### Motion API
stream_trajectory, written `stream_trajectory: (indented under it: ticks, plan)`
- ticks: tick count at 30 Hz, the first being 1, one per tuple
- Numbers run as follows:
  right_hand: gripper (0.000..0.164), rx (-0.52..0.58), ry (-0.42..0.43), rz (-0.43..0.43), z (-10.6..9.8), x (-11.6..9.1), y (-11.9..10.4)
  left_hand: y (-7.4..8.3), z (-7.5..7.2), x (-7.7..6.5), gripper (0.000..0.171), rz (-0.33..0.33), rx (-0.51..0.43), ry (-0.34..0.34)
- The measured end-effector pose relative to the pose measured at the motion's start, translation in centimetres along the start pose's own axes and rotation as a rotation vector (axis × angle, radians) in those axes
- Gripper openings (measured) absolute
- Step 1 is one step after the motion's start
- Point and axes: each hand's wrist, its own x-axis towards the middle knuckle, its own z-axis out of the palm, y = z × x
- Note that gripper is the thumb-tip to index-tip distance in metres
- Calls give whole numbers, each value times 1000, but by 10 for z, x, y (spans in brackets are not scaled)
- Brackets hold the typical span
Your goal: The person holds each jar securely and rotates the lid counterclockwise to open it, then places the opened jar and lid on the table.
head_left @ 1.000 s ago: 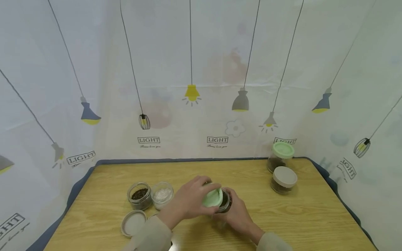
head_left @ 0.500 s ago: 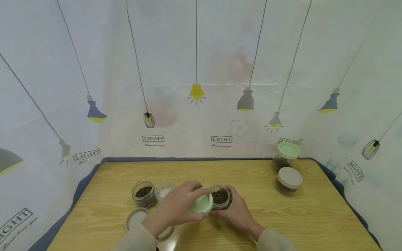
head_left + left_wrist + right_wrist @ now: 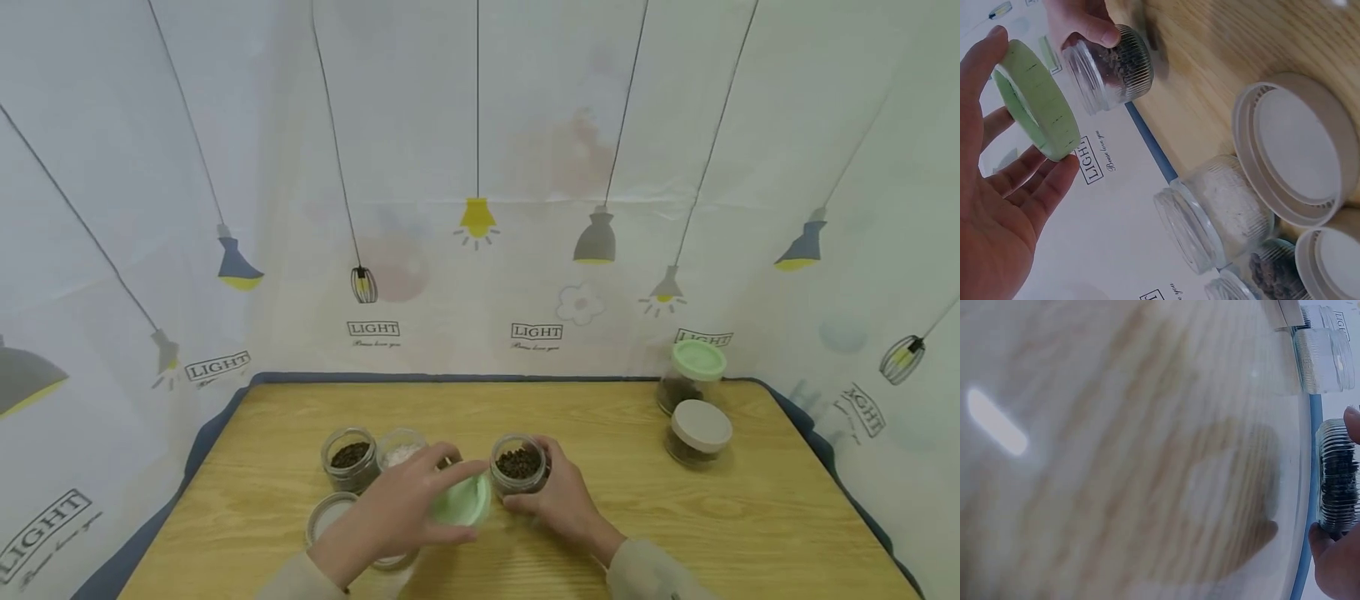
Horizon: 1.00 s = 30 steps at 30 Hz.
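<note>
Head: left hand (image 3: pixel 401 504) pinches green lid (image 3: pixel 461 503), just left of held jar (image 3: pixel 517 467). Right hand (image 3: pixel 564 493) grips held jar's right side, mouth up. Left wrist: green lid tilted, roughly edge-on, apart from held jar. Right wrist: right hand round held jar; green lid not visible.

Backdrop (image 3: pixel 450 108) carries LIGHT in thin boxes, repeated. Head view: two boxes (image 3: pixel 372 329) level at centre back, two tilted at left, one steeply tilted at right, one partly behind a green lid (image 3: pixel 699 360). Script line (image 3: pixel 377 344) beneath ends "love you"; first word unclear. Left wrist view: same LIGHT plus script, sideways; another box cut off at bottom. Right wrist view: small sideways one, upper right, partly readable.
</note>
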Motion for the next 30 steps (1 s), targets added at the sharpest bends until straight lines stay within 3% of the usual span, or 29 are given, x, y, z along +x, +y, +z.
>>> stream_trajectory:
  ticks: [13, 21, 26, 30]
  plan:
    - [98, -10, -37, -16, 12, 11, -9, -3, 9, -17, 74, -38, -81, 29]
    - [98, -16, -46, -32, 19, 18, -11, -4, 18, -27, 73, -96, -132, -35]
    - [98, -21, -42, -35, 22, 20, -13, -5, 25, -32, 73, -76, -143, -9]
    - [96, -37, -46, -53, 25, 23, -16, -6, 32, -35, 65, -112, -156, 2]
